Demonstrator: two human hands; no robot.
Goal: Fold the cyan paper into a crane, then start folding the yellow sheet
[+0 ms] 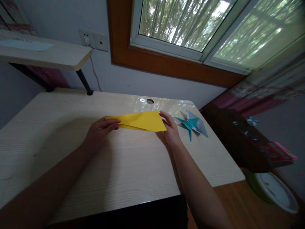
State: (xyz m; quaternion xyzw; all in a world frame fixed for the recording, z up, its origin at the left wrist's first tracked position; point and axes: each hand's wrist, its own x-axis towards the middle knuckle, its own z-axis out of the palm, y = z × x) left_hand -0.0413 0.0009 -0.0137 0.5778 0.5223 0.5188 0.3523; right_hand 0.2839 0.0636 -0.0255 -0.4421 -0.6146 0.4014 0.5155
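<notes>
A yellow sheet of folded paper (140, 121) is held up over the desk, narrow at its left end and wider at its right, with layers parting along the lower edge. My left hand (100, 130) pinches the narrow end between thumb and fingers. At the wide end, my right hand (172, 131) has its fingers curled around the edge, partly hidden by the paper. Just right of that hand, a folded paper crane (192, 123) in teal and pale blue lies on the desk.
The pale wooden desk (138, 171) has a cable hole (150, 101) near its back edge. A raised shelf (47, 58) stands at the back left. Beyond the right edge are a dark wooden cabinet (235, 136) and a round white-topped stool (277, 192).
</notes>
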